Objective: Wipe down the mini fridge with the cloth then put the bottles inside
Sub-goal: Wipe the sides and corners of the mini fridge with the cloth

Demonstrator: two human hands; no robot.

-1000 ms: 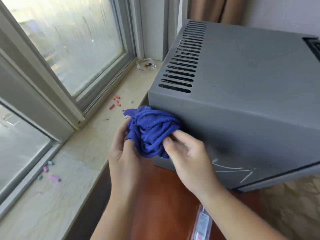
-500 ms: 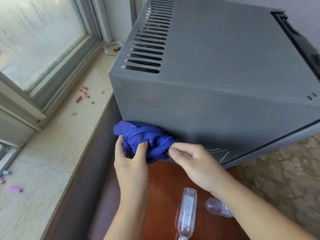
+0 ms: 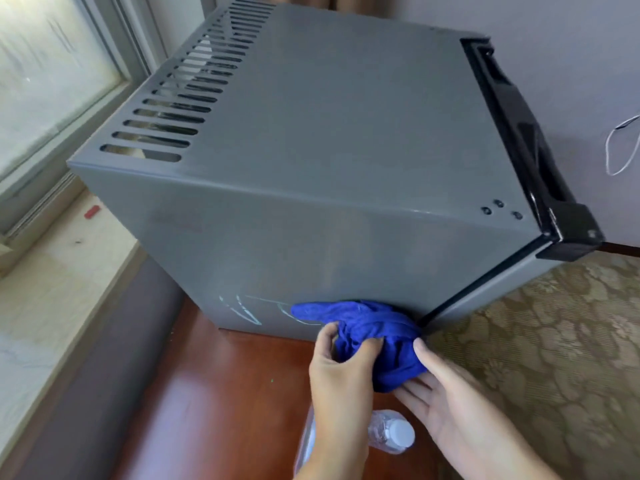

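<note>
A grey mini fridge [image 3: 329, 140] with vent slots along its top stands on a reddish wooden table [image 3: 214, 403]; its black door [image 3: 526, 140] faces right and is closed. White scratch marks show low on its near side. A bunched blue cloth [image 3: 374, 337] is pressed against the lower right of that side, by the door seam. My left hand [image 3: 337, 372] grips the cloth from the left, and my right hand [image 3: 440, 396] cups it from below and right. Two clear plastic bottles lie on the table under my arms: one with a white cap [image 3: 391, 434], the other [image 3: 306, 441] mostly hidden.
A pale stone windowsill [image 3: 52, 278] and window run along the left, with a small red piece [image 3: 91, 212] on the sill. A patterned beige carpet [image 3: 540, 341] lies to the right. A thin white cord [image 3: 620, 147] hangs on the wall at far right.
Both hands have carried the cloth along the fridge's near side, from its left corner to the lower right by the door seam. The view has swung right, showing the door.
</note>
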